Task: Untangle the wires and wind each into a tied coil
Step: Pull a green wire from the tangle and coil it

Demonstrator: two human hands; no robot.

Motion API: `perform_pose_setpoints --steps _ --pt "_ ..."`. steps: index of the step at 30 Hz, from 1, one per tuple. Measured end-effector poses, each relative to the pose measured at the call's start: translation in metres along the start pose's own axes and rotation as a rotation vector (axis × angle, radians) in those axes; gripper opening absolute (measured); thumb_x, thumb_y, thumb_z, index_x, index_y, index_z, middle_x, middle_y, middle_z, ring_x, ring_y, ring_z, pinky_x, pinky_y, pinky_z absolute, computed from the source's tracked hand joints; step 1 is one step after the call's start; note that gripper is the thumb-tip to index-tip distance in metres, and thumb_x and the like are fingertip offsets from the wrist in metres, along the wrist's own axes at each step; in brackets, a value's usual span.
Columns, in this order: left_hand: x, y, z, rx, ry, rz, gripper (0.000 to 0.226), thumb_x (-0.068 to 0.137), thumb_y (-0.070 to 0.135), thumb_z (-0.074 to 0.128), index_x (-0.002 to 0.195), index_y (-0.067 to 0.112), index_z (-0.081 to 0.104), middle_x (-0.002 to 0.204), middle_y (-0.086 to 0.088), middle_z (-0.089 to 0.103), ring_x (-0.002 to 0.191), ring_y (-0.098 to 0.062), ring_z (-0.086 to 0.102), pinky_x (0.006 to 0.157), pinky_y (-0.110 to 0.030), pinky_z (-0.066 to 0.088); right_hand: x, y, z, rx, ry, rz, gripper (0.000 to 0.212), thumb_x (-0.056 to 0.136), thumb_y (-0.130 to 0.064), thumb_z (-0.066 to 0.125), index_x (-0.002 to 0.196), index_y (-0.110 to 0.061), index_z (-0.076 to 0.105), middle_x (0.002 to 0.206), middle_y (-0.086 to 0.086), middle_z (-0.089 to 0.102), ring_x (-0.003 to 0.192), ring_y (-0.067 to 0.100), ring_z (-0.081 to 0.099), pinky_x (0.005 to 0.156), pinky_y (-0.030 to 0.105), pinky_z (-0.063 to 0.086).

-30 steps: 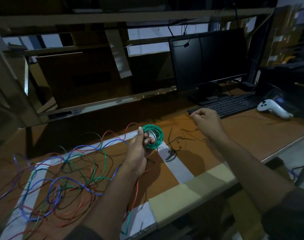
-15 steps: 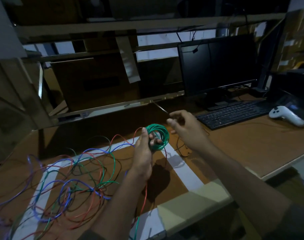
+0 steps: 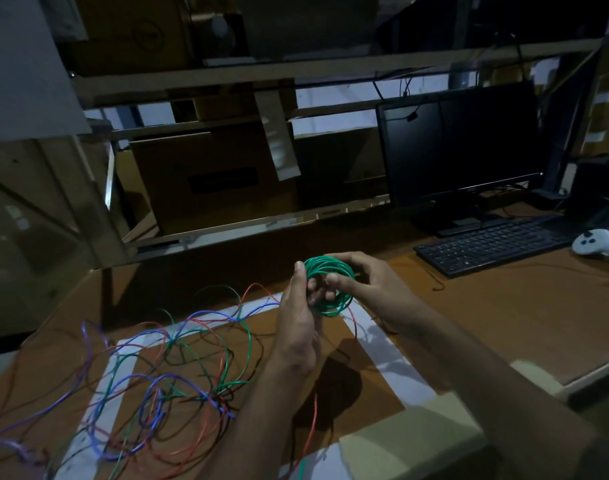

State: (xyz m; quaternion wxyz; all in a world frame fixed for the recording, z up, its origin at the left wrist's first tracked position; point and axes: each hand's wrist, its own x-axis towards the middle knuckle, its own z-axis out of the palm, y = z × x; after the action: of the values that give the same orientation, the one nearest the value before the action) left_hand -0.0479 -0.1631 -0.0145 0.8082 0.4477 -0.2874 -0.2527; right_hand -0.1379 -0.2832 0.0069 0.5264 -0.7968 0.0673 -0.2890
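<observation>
A green wire coil (image 3: 334,271) is held up above the table between both hands. My left hand (image 3: 298,327) grips the coil's left side, thumb upright against it and fingers through the loop. My right hand (image 3: 362,282) holds the coil's right side, thumb inside the ring and fingers curled over its top. A loose tangle of blue, red, green and dark wires (image 3: 164,386) sprawls across the table at the lower left. A thin red wire (image 3: 311,431) hangs down below my left forearm.
A black keyboard (image 3: 493,244) and a dark monitor (image 3: 459,150) stand at the right rear, with a white handheld controller (image 3: 599,245) beside them. Cardboard boxes and a wooden frame line the back. The table edge (image 3: 573,379) runs close at the lower right.
My right hand came in from the keyboard side to the left and took hold of the green coil. My left hand kept hold of the coil.
</observation>
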Motion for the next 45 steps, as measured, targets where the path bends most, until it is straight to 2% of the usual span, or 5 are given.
perform_pose_setpoints --steps 10,18,30,37,45 --pt "0.001 0.003 -0.002 0.088 -0.02 0.064 0.043 0.104 0.049 0.041 0.077 0.017 0.052 0.061 0.007 0.059 0.072 -0.011 0.064 0.095 -0.042 0.05 -0.003 -0.003 -0.005 -0.14 0.051 -0.073 0.02 0.097 -0.023 0.066 0.115 -0.014 0.07 0.103 -0.003 0.071 0.095 0.005 0.068 0.08 0.02 0.056" --pt "0.006 -0.001 -0.01 0.327 -0.005 0.077 0.056 0.098 0.064 0.044 0.131 0.021 0.057 0.119 0.0 0.07 0.116 -0.016 0.065 0.098 -0.033 0.052 0.002 -0.013 -0.009 -0.596 0.167 -0.139 0.024 0.102 -0.02 0.057 0.124 -0.016 0.068 0.108 -0.003 0.06 0.096 0.009 0.058 0.083 0.027 0.054" --pt "0.006 0.008 -0.028 0.685 -0.242 -0.036 0.027 0.109 0.045 0.04 0.126 0.031 0.057 0.124 -0.002 0.065 0.112 -0.013 0.066 0.091 -0.034 0.059 0.002 -0.015 -0.004 -0.859 0.015 -0.163 0.03 0.104 -0.026 0.055 0.131 -0.016 0.064 0.111 -0.006 0.053 0.099 0.006 0.045 0.083 0.024 0.05" --pt "0.007 0.006 -0.023 0.476 -0.064 -0.013 0.03 0.11 0.041 0.038 0.129 0.027 0.056 0.128 -0.006 0.063 0.113 -0.02 0.066 0.081 -0.038 0.064 0.014 -0.01 -0.005 -0.677 0.167 -0.207 0.042 0.1 -0.037 0.053 0.139 -0.021 0.057 0.117 -0.01 0.048 0.11 0.006 0.048 0.093 0.026 0.05" --pt "0.019 0.0 -0.032 0.39 0.217 0.021 0.031 0.111 0.036 0.039 0.111 0.009 0.054 0.097 -0.002 0.052 0.096 -0.02 0.061 0.083 -0.052 0.063 -0.017 -0.03 0.014 -0.133 0.407 -0.266 0.035 0.105 -0.002 0.049 0.125 -0.026 0.065 0.124 -0.009 0.061 0.114 -0.002 0.059 0.091 0.013 0.05"
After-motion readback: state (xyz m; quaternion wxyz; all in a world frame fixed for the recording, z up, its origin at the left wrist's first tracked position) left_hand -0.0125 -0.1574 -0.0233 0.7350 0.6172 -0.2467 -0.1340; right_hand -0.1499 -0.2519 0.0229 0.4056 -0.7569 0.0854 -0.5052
